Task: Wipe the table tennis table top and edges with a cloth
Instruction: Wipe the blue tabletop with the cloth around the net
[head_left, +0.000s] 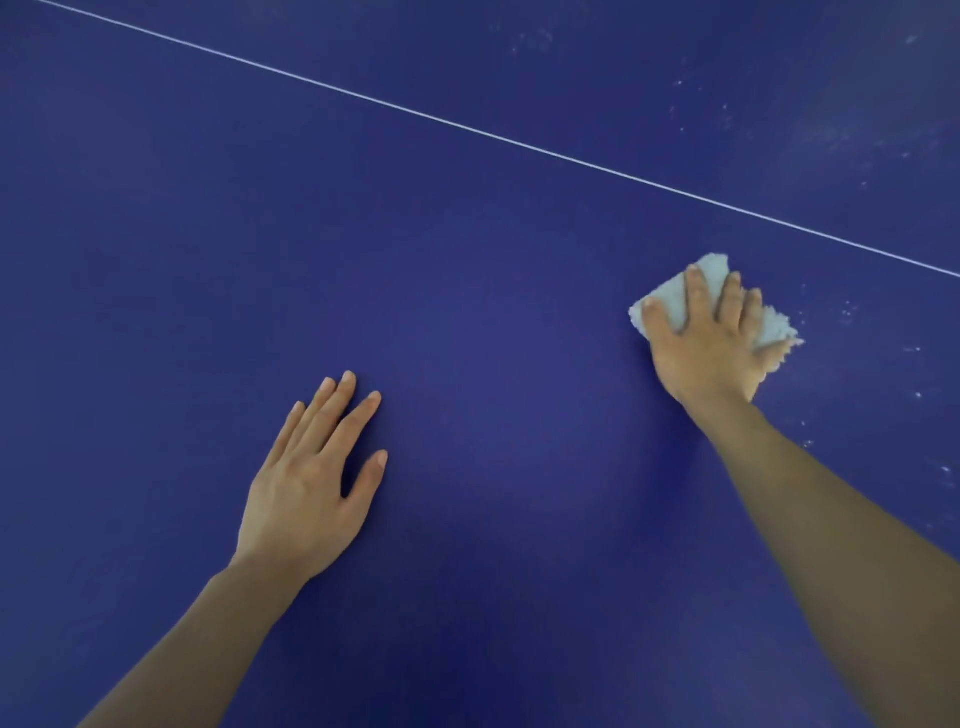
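Note:
The dark blue table tennis table top (467, 291) fills the whole view. My right hand (706, 348) lies on a folded white cloth (675, 299) at the right, fingers spread and fairly straight, pressing it flat onto the surface. Part of the cloth sticks out beyond my fingertips and to the right of my palm. My left hand (311, 483) rests flat on the bare table at lower left, fingers straight, holding nothing.
A thin white line (498, 136) runs diagonally across the table from upper left to the right edge, just beyond the cloth. Pale dusty specks and smudges (852, 312) dot the surface at the right and upper right. No table edge shows.

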